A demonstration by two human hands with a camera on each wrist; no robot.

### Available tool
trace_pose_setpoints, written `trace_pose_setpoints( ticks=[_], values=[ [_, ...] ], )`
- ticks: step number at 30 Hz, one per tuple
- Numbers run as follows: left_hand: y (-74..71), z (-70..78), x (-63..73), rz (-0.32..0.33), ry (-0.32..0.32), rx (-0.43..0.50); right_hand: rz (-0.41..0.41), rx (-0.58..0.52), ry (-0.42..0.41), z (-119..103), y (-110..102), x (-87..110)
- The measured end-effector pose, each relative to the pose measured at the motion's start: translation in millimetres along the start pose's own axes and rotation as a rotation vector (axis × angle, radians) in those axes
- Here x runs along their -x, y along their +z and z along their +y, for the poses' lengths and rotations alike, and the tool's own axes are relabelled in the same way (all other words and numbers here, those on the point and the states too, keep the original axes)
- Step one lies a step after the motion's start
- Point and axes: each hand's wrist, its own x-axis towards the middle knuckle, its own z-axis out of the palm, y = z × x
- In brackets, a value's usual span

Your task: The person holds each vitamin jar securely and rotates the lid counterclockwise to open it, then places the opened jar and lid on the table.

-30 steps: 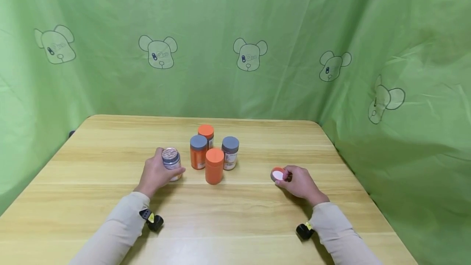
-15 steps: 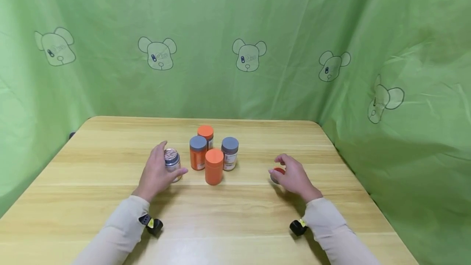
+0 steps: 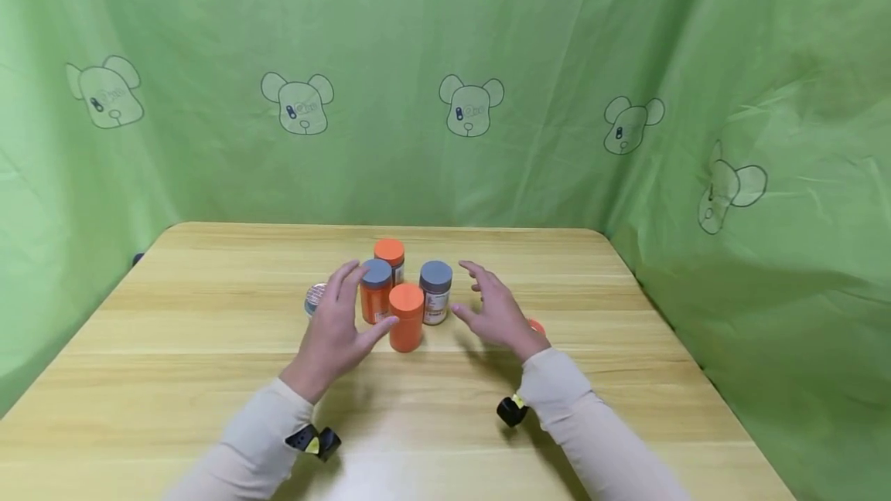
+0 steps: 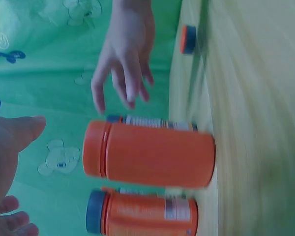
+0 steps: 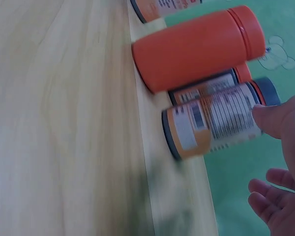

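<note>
Cream sleeves (image 3: 247,443) cover both your forearms at the near side, each with a small black camera strapped at the wrist, probably set there so its view follows that hand's work.

Beyond them, your left hand (image 3: 336,335) hovers over the desk (image 3: 431,439), its grip apart and holding nothing; thumb and fingers make a wide curve, apparently to leave room for something round. The left wrist view shows that thumb clear of the jars. Your right hand (image 3: 496,315) faces it, grip also apart and carrying nothing. Its thumb comes to the side of a white-labelled jar (image 3: 436,302); whether they touch, you cannot tell from here.

Between your hands, nearest you, stands an all-orange jar (image 3: 407,332), upright on its flat base, which should keep it steady without support. The white-labelled jar, grey-capped, stands just behind it to the right.

Near your right wrist, partly hidden, a loose cap (image 3: 537,326) lies on the desk, orange inside upward, a position that likely stops it rolling. Past your left hand, partly covered by it, is an uncapped jar (image 3: 316,296) with a pale patterned top.

Closer to the cluster's left side is a grey-capped orange jar (image 3: 378,304); farthest back, an orange-capped jar (image 3: 390,252). A green curtain (image 3: 390,168) printed with bear heads hangs behind everything.
</note>
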Motion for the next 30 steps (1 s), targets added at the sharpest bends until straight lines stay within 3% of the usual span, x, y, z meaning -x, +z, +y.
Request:
trace_pose_setpoints(
  ticks=[5, 8, 12, 17, 26, 30],
  values=[
    [4.8, 10.6, 2.5, -0.03, 0.034, 0.045, -0.033, 0.005, -0.047, -7, 10, -9.5],
    [7.1, 14.5, 4.0, -0.058, 0.022, 0.058, -0.065, 0.0, -0.047, -9, 13, -12.6],
    [7.7, 19.9, 5.2, -0.09, -0.038, 0.081, -0.064, -0.003, -0.05, -9, 18, -16.2],
    [8.1, 24.8, 6.7, -0.109, -0.119, 0.108, 0.008, 0.026, -0.092, -14, 23, -22.3],
    [10.8, 35.7, 13.7, -0.107, -0.218, 0.189, 0.041, 0.007, 0.0, -23, 22, -19.1],
    [13.3, 41.4, 18.2, -0.125, -0.224, 0.252, 0.037, -0.004, 0.018, -24, 18, -13.1]
  ],
)
